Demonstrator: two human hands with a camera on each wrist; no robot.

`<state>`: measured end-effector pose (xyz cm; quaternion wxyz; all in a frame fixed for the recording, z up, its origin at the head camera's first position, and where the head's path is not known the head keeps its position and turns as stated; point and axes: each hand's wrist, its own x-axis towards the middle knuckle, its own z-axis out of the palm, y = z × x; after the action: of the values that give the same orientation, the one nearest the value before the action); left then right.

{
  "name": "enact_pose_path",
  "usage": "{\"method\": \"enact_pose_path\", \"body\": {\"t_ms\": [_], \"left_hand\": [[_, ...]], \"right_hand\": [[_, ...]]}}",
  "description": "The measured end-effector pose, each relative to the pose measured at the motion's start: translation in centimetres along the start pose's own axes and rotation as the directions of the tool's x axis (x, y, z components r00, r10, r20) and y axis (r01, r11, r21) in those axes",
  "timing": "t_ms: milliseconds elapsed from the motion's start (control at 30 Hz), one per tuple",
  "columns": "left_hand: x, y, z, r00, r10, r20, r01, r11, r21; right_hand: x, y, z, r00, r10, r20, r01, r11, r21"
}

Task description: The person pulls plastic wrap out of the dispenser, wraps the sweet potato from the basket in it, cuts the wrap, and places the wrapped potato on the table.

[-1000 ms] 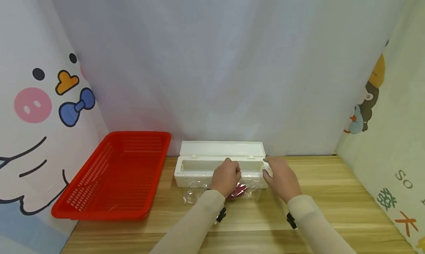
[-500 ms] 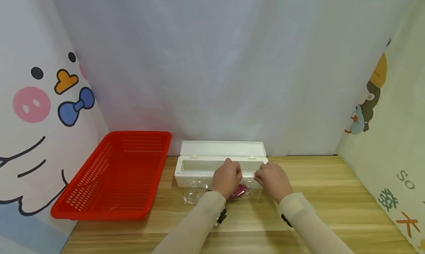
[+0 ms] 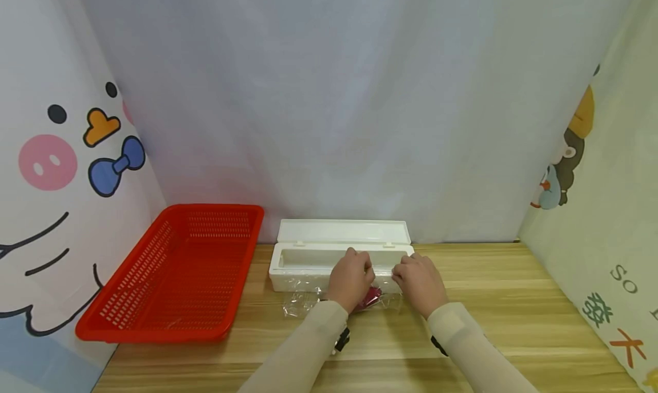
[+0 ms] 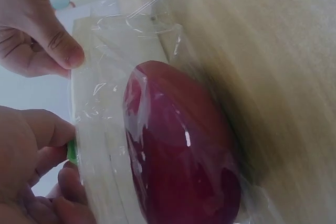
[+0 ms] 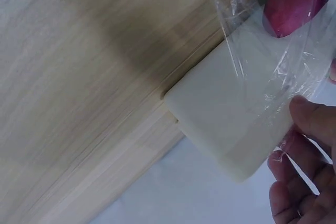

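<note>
Pinching a small green tab [image 4: 72, 152], the left hand [image 3: 352, 279] sits beside the right hand [image 3: 421, 284], which pinches crinkled clear film [image 5: 289, 80] draped over a smooth red oval [image 4: 181, 150] at lower center, before a long white box [image 3: 303, 271]; 1 perforated red basket [image 3: 154, 335] stands lower left.
</note>
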<state>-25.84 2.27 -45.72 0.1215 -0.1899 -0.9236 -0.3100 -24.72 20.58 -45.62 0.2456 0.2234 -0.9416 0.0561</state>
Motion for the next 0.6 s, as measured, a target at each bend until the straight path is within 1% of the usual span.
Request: {"method": "enact_pose_path", "body": {"t_ms": [67,167,300,600], "left_hand": [[0.02,0.09,0.04,1.000,-0.002,-0.008,0.002,1.000,0.008],[0.01,0.09,0.19,1.000,-0.006,-0.017,0.007,0.999,0.034],[0.05,0.08,0.37,1.000,-0.008,-0.027,0.009,0.998,0.057],[0.18,0.13,0.64,0.999,-0.017,-0.044,0.021,0.996,0.089]], "right_hand": [[0.01,0.00,-0.12,1.000,0.010,0.010,-0.010,1.000,0.013],[0.02,-0.20,-0.33,0.997,0.048,0.054,-0.050,0.997,0.051],[0.10,-0.39,-0.50,0.989,0.097,0.107,-0.104,0.992,0.067],[0.24,-0.28,-0.44,0.984,0.110,0.138,-0.119,0.991,0.062]]}}
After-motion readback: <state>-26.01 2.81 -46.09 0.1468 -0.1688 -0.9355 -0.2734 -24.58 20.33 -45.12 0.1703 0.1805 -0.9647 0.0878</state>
